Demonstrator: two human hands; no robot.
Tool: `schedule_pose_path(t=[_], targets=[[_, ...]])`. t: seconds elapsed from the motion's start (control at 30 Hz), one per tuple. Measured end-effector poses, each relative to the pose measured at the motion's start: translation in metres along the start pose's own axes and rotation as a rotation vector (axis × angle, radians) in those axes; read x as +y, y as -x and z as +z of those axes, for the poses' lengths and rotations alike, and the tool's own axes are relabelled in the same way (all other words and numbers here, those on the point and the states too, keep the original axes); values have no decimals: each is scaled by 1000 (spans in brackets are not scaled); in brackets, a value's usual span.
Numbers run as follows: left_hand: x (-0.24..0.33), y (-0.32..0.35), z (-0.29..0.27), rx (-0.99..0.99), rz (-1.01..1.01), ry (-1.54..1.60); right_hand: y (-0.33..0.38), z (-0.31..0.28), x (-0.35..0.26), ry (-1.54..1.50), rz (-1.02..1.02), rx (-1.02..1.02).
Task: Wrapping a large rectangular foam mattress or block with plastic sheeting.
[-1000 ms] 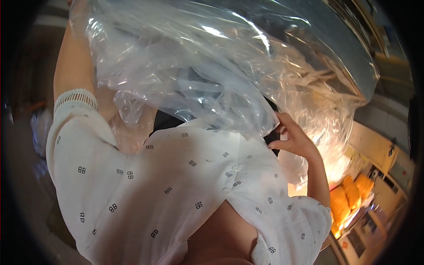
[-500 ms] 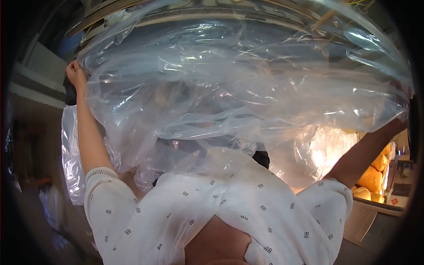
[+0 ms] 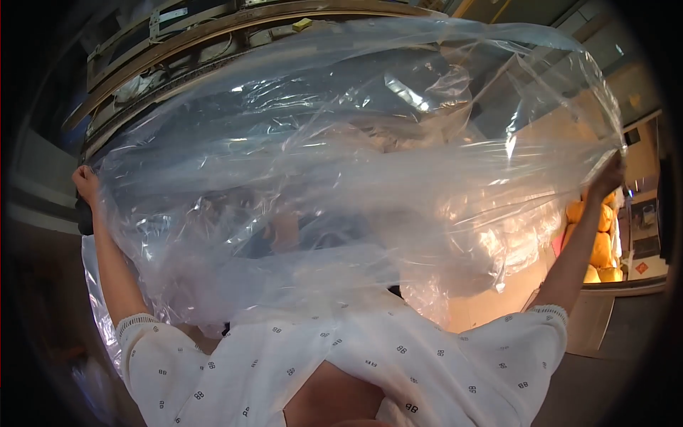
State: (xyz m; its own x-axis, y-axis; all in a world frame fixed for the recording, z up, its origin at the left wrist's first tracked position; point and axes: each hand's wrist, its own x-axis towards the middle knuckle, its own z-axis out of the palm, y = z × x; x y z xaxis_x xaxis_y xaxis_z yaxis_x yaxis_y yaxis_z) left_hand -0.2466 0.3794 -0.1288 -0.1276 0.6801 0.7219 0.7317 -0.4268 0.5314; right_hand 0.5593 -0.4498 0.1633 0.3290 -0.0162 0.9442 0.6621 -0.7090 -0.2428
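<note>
You hold a clear plastic sheet (image 3: 341,178) stretched wide in front of you, filling most of the view, probably to open it out and shake it flat. Your left hand (image 3: 85,181) is closed on its left edge, arm raised and out to the side; your right hand (image 3: 607,176) pinches the right edge just as high. The sheet billows between both hands and sags toward your patterned white shirt (image 3: 341,363). Behind it runs a curved metal frame (image 3: 235,21), and yellow sacks (image 3: 597,235) sit at the right.

arms: spread wider | left hand (image 3: 85,181), right hand (image 3: 609,174): raised outward | plastic sheet (image 3: 356,178): stretched flatter, seemingly taut
</note>
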Motion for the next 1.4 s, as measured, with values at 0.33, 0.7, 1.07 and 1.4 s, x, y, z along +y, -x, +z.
schedule_pose_path(t=[0.33,0.7,1.07,1.4], targets=[[-59,-12,-104,-218,161,-719,150,113,-204,-11,-827,-590],[-24,1,-87,-181,-19,-588,170,178,-216,-487,-111,-759],[-30,-6,-99,-185,-5,-606,222,137,-222,-488,-611,-650],[-41,-6,-96,-165,-88,-589,215,114,-230,-1092,336,-893]])
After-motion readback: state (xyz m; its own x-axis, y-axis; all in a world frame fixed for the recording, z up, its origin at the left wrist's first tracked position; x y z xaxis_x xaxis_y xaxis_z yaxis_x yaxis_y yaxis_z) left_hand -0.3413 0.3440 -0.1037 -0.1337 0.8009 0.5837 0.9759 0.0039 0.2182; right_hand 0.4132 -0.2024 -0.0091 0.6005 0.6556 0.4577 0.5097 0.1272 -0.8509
